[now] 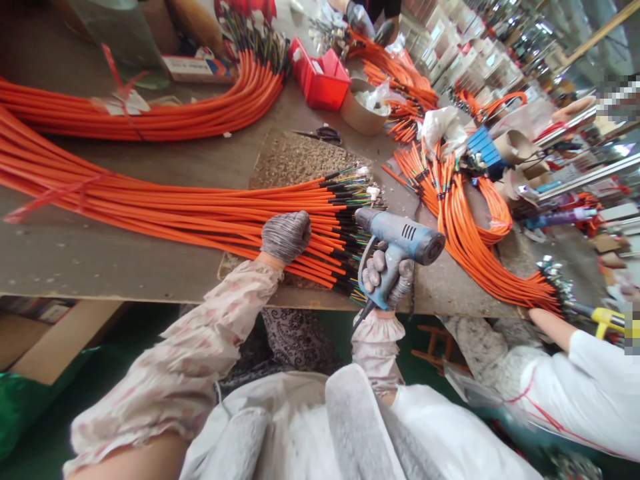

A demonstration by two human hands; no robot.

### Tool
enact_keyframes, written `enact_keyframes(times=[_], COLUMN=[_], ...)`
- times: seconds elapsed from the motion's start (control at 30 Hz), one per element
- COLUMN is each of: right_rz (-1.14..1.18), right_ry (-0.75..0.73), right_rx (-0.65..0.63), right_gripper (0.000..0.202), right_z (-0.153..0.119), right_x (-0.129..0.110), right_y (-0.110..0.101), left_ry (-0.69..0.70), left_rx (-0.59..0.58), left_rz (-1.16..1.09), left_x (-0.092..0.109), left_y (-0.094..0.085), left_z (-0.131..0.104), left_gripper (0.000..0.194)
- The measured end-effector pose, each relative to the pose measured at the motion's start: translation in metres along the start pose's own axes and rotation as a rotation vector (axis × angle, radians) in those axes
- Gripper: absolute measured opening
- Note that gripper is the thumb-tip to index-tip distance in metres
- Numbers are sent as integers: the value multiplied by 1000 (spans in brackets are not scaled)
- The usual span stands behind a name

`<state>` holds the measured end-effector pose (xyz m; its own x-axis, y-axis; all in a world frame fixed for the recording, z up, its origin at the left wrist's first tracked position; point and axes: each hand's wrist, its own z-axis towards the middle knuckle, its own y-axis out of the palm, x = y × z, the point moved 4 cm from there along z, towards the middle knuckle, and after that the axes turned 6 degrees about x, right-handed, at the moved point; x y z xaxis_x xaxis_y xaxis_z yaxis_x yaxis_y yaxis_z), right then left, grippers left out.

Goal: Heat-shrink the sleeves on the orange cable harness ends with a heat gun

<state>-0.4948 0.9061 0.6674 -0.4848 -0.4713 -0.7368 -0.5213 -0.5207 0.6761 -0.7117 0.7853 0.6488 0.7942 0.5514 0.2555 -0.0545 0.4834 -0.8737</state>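
My left hand (286,237), in a grey knit glove, is closed in a fist on the near side of a fanned bundle of orange cables (215,210). Whether its curled fingers grip any cable is hidden. My right hand (387,273), gloved too, wraps around the handle of a blue heat gun (407,233). The gun's nozzle points left, over the bundle's black-sleeved ends (345,220). Thin coloured wires and small white connectors (373,193) stick out past those sleeves. A red tie (60,197) binds the bundle at the left.
A second orange bundle (200,117) curves behind. A rough board (295,157), scissors (327,133), a red bin (320,73) and a cardboard ring (365,110) lie beyond. More cables (465,233) are on the right, near a co-worker's arm (553,327) and a yellow tool (607,320).
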Motion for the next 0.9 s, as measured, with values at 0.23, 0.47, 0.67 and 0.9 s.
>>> enact_keyframes(times=[0.23,0.47,0.67,0.9], right_rz=[28,59,76,71], right_ry=[-10,17,98,137], right_rx=[-56,-103,-167,-180], right_gripper=[52,54,54,53], right_z=[1,0,-1,2], right_x=[0,2,9,8], right_y=[-1,2,11,17], left_ry=[-16,-40,-61,-54], left_rx=[-34,-46,-34,-42], left_rz=[31,42,20,16], left_x=[1,3,2,2], left_y=[0,-2,1,0], left_z=[0,0,0,0], left_gripper=[27,34,37,36])
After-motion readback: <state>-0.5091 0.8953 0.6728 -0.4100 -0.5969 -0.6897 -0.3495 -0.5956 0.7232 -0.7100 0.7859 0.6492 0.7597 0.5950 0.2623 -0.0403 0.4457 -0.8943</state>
